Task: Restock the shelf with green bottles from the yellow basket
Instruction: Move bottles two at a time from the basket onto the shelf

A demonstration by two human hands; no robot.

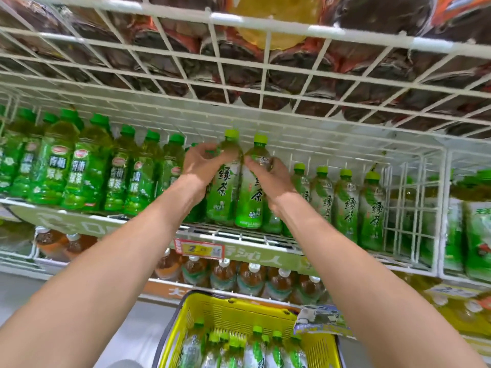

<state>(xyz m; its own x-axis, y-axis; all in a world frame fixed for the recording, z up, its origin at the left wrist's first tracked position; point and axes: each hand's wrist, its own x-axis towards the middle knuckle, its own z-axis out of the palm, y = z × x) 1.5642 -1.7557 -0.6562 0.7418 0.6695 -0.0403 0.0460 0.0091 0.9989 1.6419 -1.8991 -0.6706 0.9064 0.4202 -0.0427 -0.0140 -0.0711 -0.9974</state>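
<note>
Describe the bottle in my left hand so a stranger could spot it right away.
Find the white wire shelf of green bottles, above the yellow basket. At its front, two lime-capped bottles are held side by side; it is the left bottle, gripped by the left hand. Bottles further left have darker green caps.

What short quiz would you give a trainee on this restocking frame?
1. True or false: the left hand grips a green bottle and the right hand grips a second green bottle at the wire shelf.
2. The brown-drink bottles on the level below have caps that are: A white, B green, C red.
3. Fill in: the yellow basket holds more green-capped ___.
Key: 1 true; 2 A; 3 bottles.
</note>
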